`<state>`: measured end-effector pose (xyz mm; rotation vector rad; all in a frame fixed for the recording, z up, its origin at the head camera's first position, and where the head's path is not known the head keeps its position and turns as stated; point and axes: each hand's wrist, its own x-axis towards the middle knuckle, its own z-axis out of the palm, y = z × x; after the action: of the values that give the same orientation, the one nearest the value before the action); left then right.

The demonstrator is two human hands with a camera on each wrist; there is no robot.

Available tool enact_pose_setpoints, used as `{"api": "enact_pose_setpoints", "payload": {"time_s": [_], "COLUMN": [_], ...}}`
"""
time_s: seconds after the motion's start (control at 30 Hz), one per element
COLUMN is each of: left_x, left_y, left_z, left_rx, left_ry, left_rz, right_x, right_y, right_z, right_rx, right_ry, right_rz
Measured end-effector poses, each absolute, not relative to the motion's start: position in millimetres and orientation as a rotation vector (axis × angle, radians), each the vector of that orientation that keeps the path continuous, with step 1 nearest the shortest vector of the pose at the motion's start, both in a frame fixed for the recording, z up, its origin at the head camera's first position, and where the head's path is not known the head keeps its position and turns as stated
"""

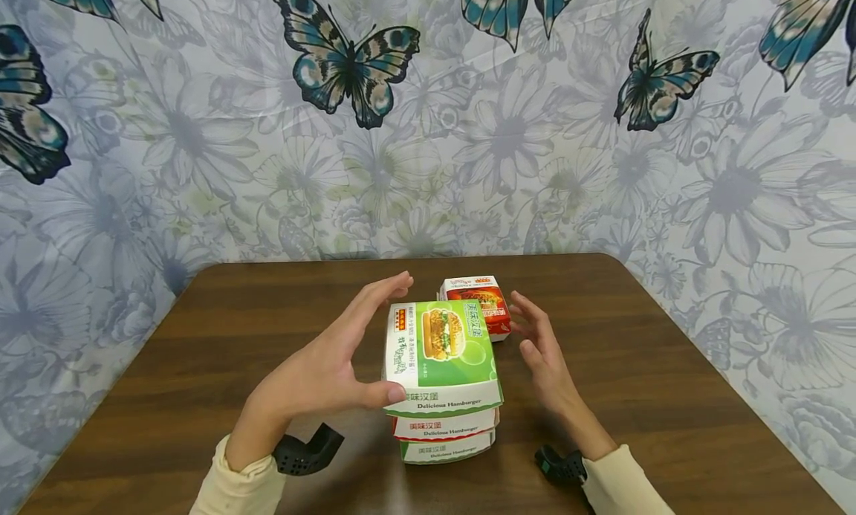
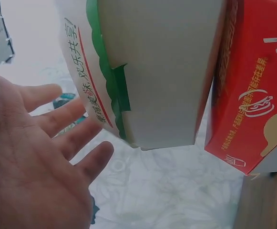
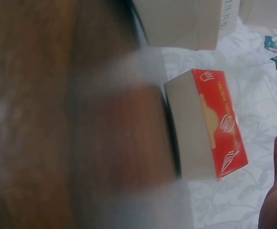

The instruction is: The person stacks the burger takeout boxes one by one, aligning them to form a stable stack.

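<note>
Three hamburger boxes stand in a stack at the middle of the table. A green and white box [image 1: 461, 370] with a burger picture is uppermost, over a red-edged white box [image 1: 446, 426] and a green-edged white box [image 1: 448, 451]. My left hand [image 1: 317, 381] spreads beside the stack, its thumb tip at the top box's front left corner. In the left wrist view its fingers [image 2: 74, 136] are straight and overlap the box's flap. My right hand [image 1: 551, 363] has loosely bent fingers near the right side of a red hamburger box [image 1: 493, 311], which stands behind the stack.
The brown wooden table [image 1: 669, 396] extends on both sides of the boxes. A cloth [image 1: 508, 166] with butterflies and flowers hangs behind its far edge. Black bands [image 1: 307, 449] circle both wrists, below pale sleeves.
</note>
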<state>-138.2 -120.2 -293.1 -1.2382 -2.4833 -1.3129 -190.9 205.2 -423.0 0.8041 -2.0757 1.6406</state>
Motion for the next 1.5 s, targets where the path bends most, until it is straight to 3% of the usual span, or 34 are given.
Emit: {"api": "enact_pose_setpoints", "payload": {"time_s": [0.77,1.13,1.5], "left_x": [-135,-136,-136], "left_y": [-119,-120,-120], "left_z": [-292,-293,-293], "left_rx": [-1.194,-1.162,-1.158], "left_ry": [-2.595,-2.621,-2.632], "left_rz": [-1.319,-1.320,-1.300], "right_x": [-219,-233,-232], "right_y": [219,222,210], "right_z": [-448,-454,-432], "right_rx": [0.392,0.342,0.383], "right_ry": [-2.210,-2.321,-2.403], "right_rz": [1.786,1.679,1.568]}}
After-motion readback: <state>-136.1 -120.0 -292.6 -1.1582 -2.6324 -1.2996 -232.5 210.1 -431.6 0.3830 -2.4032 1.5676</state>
